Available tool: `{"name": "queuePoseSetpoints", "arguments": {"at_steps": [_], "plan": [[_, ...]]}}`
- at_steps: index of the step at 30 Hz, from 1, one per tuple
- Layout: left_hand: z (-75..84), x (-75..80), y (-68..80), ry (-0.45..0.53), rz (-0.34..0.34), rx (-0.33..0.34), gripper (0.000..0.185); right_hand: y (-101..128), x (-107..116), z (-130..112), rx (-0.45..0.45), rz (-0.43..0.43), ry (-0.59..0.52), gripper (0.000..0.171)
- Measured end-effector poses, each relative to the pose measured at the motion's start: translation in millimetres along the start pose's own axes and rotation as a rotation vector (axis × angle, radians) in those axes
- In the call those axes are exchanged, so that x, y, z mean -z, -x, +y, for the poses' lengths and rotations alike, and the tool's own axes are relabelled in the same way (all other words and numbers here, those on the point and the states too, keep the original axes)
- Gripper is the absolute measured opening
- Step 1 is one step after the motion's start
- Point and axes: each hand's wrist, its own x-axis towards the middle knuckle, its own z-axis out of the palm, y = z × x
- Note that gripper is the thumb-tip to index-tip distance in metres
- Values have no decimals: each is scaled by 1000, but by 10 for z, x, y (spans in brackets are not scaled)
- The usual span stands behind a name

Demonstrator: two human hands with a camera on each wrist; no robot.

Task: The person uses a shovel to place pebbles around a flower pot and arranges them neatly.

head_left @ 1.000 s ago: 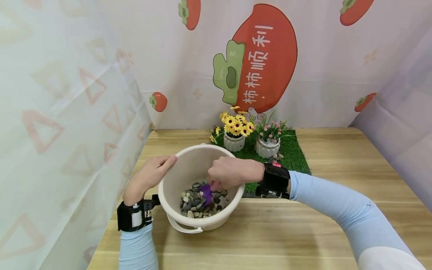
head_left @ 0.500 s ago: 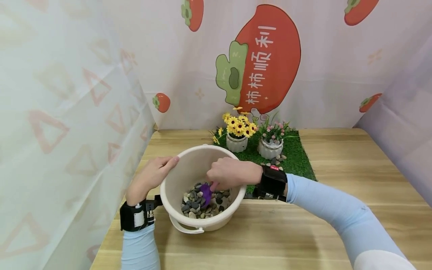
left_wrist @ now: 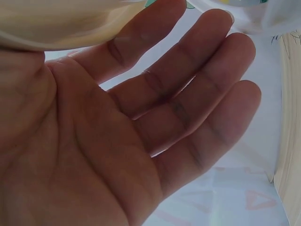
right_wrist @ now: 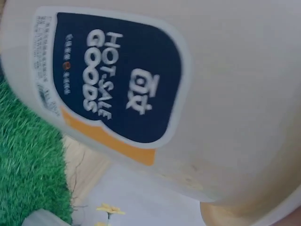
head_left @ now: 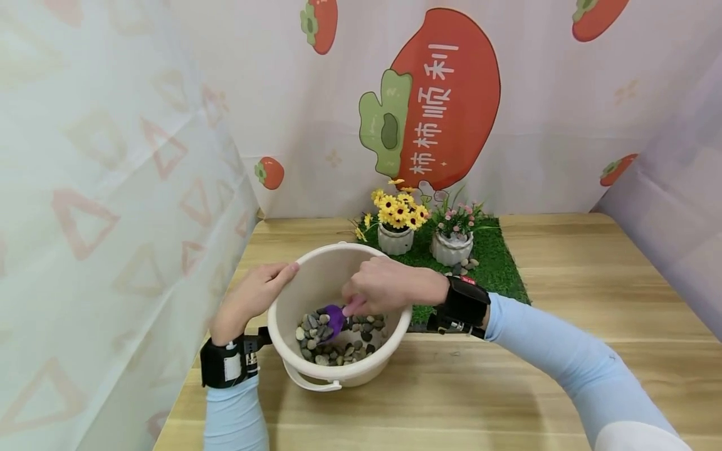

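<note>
Scoop [head_left: 334, 315] has shifted left thru the pebbles [head_left: 316, 333]; right hand [head_left: 376, 285] pinches its handle, so digging's ongoing. Left hand [head_left: 255, 293], fingers spread, steadies bucket [head_left: 293, 279].

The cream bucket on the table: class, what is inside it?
Inside the bucket lie mixed pebbles, with a purple scoop dug in, held by the right hand. The hand covers the scoop's handle; the bucket's bottom is hidden.
</note>
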Motion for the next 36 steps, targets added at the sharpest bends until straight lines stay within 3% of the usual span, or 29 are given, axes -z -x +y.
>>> {"name": "queuePoseSetpoints", "arguments": {"at_steps": [9,20,36], "plan": [[22,-16,-18,0,-12,-12,46,83,38,-9,-32,60,-17,13],[23,-23,-15,-24,-6,0,48,240,147,-27,-50,198,29,13],[-14,-16,-2,-6,-7,-5,46,499,359,-2,-54,283,-74,13]]}}
